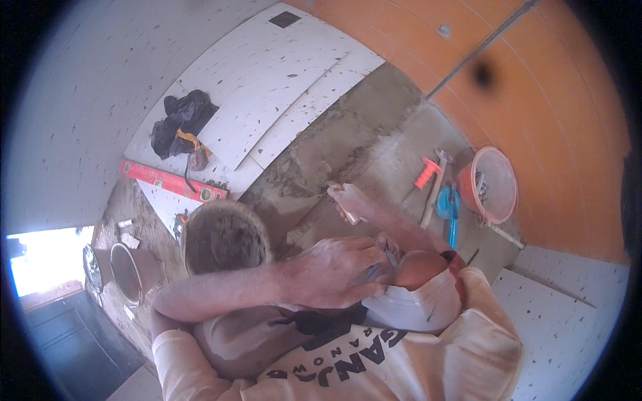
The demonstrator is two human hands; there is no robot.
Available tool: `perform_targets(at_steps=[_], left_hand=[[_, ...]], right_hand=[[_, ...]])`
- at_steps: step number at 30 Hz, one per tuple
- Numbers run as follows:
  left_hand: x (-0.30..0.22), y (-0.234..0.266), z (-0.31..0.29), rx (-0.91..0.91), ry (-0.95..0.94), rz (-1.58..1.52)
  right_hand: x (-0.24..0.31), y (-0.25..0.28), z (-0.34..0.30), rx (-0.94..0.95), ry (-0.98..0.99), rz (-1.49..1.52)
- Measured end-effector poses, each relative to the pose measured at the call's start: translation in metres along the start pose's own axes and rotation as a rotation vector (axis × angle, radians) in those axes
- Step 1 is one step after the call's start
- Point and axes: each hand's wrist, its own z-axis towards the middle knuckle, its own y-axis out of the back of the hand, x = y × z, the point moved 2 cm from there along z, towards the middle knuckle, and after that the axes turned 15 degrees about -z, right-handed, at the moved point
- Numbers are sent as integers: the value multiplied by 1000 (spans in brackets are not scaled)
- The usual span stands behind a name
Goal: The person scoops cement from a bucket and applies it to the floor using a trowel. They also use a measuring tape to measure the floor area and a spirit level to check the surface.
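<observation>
My left hand (334, 271) lies across in front of my body near my bent knee (421, 269). Its fingers curl round a small bluish-grey thing (374, 271), mostly hidden, whose kind I cannot make out. Farther out, my right hand (351, 199) is closed on a short pale handle, its end (352, 217) showing below the fingers; the rest of that tool is hidden. Under the right hand is the rough grey mortar floor (301, 167). A round mortar-crusted bucket (267, 244) stands left of it.
White panels (267, 80) lie at the far left with a black plastic bag (187, 113) and a red spirit level (174, 182). To the right are a hammer (438, 180), an orange-red handled tool (426, 172), a blue tool (452, 214) and an orange bucket (491, 184). More buckets (134, 274) stand left.
</observation>
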Motion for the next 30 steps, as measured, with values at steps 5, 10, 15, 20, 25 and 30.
perform_targets(at_steps=[5,10,15,20,25,30], left_hand=[[-4,2,7,37,-25,-22],[-9,2,1,-78,-78,14],[-6,11,-5,-48,-40,17],[-4,8,-6,-68,-59,12],[4,5,-5,-34,-49,31],[3,9,-8,-78,-81,40]], right_hand=[[25,0,-10,17,16,-347],[10,26,-20,-154,67,-450],[-10,33,-29,-185,4,-61],[-14,-1,-21,-24,-17,-9],[-1,-11,-17,69,6,-216],[11,23,-32,49,53,-450]])
